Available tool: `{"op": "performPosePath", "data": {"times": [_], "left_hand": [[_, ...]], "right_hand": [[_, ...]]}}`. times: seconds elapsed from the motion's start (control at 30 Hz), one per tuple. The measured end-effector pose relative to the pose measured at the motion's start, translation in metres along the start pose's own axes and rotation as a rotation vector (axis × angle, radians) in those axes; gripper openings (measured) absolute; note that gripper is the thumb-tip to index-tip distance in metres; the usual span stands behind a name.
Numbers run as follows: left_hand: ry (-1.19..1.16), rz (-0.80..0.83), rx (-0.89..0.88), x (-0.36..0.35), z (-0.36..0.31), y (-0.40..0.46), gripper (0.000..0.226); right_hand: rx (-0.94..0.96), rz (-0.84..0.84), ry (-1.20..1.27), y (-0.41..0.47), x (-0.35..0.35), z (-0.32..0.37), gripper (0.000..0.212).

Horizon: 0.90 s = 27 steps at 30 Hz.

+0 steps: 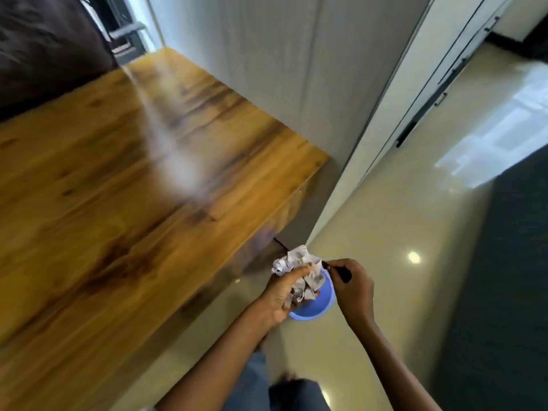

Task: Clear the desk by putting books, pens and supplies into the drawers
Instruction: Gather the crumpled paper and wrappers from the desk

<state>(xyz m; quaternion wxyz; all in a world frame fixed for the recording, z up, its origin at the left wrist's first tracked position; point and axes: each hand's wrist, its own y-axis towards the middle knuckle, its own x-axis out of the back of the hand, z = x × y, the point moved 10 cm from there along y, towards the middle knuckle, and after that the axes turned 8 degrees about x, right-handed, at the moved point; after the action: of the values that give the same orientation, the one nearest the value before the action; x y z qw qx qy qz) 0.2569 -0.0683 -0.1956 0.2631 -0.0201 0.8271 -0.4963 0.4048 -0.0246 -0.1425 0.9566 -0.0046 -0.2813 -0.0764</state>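
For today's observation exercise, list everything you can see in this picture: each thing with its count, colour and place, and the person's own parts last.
Wooden desk top: one, honey-brown with dark grain, left half of the view.
Crumpled printed paper: one wad, white and grey, gripped above the bin.
Round blue plastic bin: one, on the floor by the desk corner.
Slim black pen-like object: one, in the right hand; blurred.
Glossy floor: cream, right.
White wall panel: behind the desk.
Dark curtain: top left.
Left hand: grips the paper.
Right hand: holds the black object.

Paper (298,272) — seemingly above bucket (314,304)
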Motion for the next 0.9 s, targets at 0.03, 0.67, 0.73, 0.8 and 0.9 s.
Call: {"op": "performPosePath", "data": {"times": [0.03,0.67,0.73,0.8,0.9], "left_hand": [[0.015,-0.053,0.046,0.001,0.013,0.018,0.017],[0.048,-0.488,0.242,0.048,0.131,0.258,0.024],[0.052,-0.494,0.278,0.056,0.137,0.271,0.022],[0.074,-0.504,0.307,0.065,0.142,0.281,0.032],[0.118,-0.494,0.333,0.079,0.149,0.299,0.068]], "right_hand": [[-0.074,0.003,0.022,0.003,0.001,-0.025,0.024],[-0.889,0.443,0.155,0.017,-0.132,-0.337,0.026],[-0.948,0.49,0.181,0.015,-0.146,-0.347,0.033],[-1.002,0.532,0.219,0.013,-0.159,-0.353,0.035],[-1.079,0.568,0.263,0.01,-0.176,-0.363,0.043]]}}
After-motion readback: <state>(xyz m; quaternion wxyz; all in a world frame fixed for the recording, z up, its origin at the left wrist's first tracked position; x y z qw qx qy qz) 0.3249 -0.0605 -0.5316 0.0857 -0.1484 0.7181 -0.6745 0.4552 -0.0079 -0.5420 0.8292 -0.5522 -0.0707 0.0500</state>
